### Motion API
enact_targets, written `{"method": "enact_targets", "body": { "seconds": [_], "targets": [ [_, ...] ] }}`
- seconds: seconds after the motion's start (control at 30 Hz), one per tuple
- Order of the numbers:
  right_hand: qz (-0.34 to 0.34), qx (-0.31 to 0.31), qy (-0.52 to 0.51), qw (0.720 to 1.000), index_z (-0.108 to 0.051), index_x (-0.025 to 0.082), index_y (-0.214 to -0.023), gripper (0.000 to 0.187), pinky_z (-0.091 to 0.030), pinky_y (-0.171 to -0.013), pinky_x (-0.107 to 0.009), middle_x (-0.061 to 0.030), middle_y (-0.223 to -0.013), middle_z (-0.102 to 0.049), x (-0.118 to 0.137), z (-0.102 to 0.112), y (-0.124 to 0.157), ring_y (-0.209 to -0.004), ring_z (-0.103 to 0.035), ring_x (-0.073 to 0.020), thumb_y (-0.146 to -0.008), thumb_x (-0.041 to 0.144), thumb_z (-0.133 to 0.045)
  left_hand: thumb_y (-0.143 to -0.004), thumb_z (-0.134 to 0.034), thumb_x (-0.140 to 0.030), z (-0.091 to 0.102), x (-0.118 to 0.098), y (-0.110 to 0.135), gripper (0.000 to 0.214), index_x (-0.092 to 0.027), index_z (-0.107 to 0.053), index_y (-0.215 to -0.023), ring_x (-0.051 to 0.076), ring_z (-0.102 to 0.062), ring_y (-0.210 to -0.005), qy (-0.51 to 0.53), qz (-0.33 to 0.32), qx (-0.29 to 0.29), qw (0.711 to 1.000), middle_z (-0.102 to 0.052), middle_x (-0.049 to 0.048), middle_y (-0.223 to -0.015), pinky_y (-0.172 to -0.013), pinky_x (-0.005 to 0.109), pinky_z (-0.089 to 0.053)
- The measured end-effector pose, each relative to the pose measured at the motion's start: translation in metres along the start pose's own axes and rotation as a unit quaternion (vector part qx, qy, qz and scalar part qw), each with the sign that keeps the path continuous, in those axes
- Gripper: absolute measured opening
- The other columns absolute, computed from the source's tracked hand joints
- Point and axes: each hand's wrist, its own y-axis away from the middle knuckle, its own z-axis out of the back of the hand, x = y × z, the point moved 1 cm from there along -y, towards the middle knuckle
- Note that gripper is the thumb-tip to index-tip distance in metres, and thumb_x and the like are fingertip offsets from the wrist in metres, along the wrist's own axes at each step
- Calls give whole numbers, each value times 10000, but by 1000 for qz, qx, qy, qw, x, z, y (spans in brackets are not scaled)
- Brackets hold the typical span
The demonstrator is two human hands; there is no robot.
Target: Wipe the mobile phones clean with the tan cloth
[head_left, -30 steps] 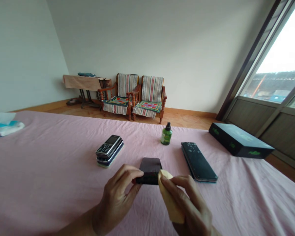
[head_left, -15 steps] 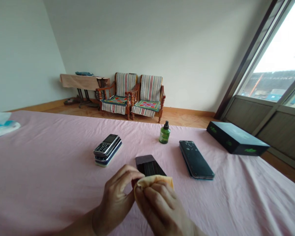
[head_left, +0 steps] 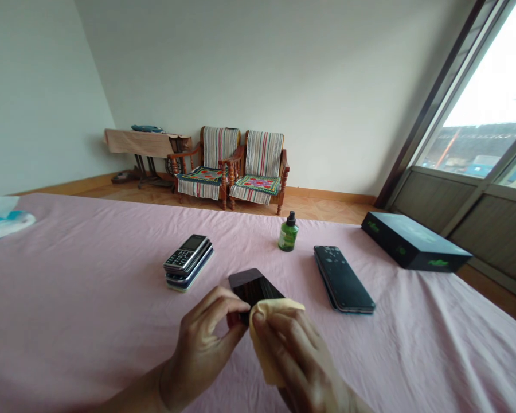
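My left hand (head_left: 202,350) pinches the near end of a black smartphone (head_left: 250,285), holding it just above the pink cloth. My right hand (head_left: 296,358) grips a yellow cleaning cloth (head_left: 270,338) and presses it against the phone's near part, covering that end. Behind and to the left lies a stack of keypad phones (head_left: 188,261). A small green spray bottle (head_left: 288,232) stands upright further back. A second black smartphone (head_left: 343,279) lies flat to the right, with droplets on its screen.
A pink sheet covers the table (head_left: 77,287). A black box with green marks (head_left: 410,241) sits at the far right edge. A white and blue packet (head_left: 2,221) lies at the far left. Two striped armchairs (head_left: 234,169) stand by the far wall.
The phone's far end has swung leftward in my left hand. My right hand with the yellow cloth has shifted slightly right and down along the phone.
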Motion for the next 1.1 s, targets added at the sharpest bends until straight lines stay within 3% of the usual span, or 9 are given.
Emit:
{"method": "enact_targets", "body": {
  "seconds": [0.13,0.33,0.53,0.6,0.77,0.87,1.1],
  "targets": [
    [11,11,-23,1000,-504,0,-1277,362,-536,-824,-374,-165,-988,-645,2,-2,-1,-994,-573,-246,-925,47,-437,-826,-604,-41,0,-1,0,127,-166,-627,-820,121,-593,-653,2,0,4,1000,-592,4,-720,-604,195,-492],
    [-80,-27,8,996,-494,78,-1299,435,-533,-767,-390,-150,-979,-593,-16,3,15,-938,-559,-238,-877,-17,-446,-782,-641,-29,1,6,1,158,-166,-629,-859,133,-602,-669,-12,-2,-6,1000,-596,9,-744,-616,211,-500],
    [-5,18,-41,999,-433,18,-1350,436,-521,-842,-395,-167,-1041,-613,-1,-9,8,-1002,-549,-253,-916,54,-433,-825,-600,-57,-1,1,1,124,-172,-612,-780,121,-588,-612,-10,-1,0,1000,-576,-5,-683,-569,198,-493],
    [-13,12,-50,999,-442,31,-1348,441,-522,-834,-398,-161,-1030,-612,0,-10,8,-989,-557,-251,-908,51,-439,-822,-595,-54,-1,0,0,128,-173,-609,-777,121,-587,-603,-13,-7,0,1000,-575,-6,-674,-565,198,-496],
    [-181,-47,-19,982,-551,168,-1257,439,-538,-741,-329,-106,-974,-586,-21,-10,23,-889,-597,-205,-863,8,-442,-773,-604,-32,-1,7,3,168,-184,-625,-843,148,-624,-659,-29,-23,-10,999,-614,15,-731,-588,216,-526],
    [-267,-28,-43,962,-634,187,-1125,363,-532,-660,-279,-80,-919,-587,-31,-13,29,-798,-611,-180,-841,34,-468,-771,-583,-17,-3,14,8,204,-188,-620,-877,155,-635,-713,-28,-20,17,999,-622,26,-788,-618,218,-537],
    [-321,13,-112,940,-687,175,-1011,281,-499,-576,-225,-53,-812,-598,-35,-25,31,-687,-608,-148,-824,66,-509,-815,-566,-45,-5,20,11,203,-193,-617,-943,183,-637,-867,-49,20,42,998,-616,52,-914,-771,275,-548]
  ]
}}
